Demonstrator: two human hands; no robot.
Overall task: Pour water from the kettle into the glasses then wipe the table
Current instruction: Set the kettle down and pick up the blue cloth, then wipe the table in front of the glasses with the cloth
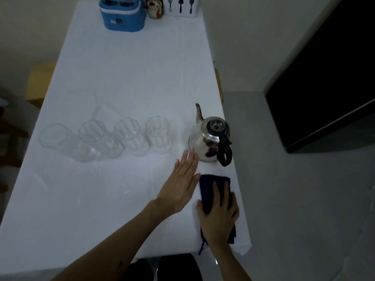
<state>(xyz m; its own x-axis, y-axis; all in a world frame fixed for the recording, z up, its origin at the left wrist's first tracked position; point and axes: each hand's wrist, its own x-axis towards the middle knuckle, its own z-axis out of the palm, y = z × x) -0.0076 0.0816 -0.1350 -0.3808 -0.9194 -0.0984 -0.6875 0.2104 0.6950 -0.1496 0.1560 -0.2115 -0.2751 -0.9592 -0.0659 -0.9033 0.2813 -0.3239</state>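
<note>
The right hand (218, 217) lies flat over the dark blue cloth (209, 184), hiding its middle. The top edge cuts off the blue-and-white container (122, 16), the small ceramic jar (155, 10) and the white cutlery holder (183, 7) at the worktop's (132, 74) far end. Water levels in the four clear glasses (157, 133) cannot be judged in the dim light. The bottom edge cuts off both forearms.
</note>
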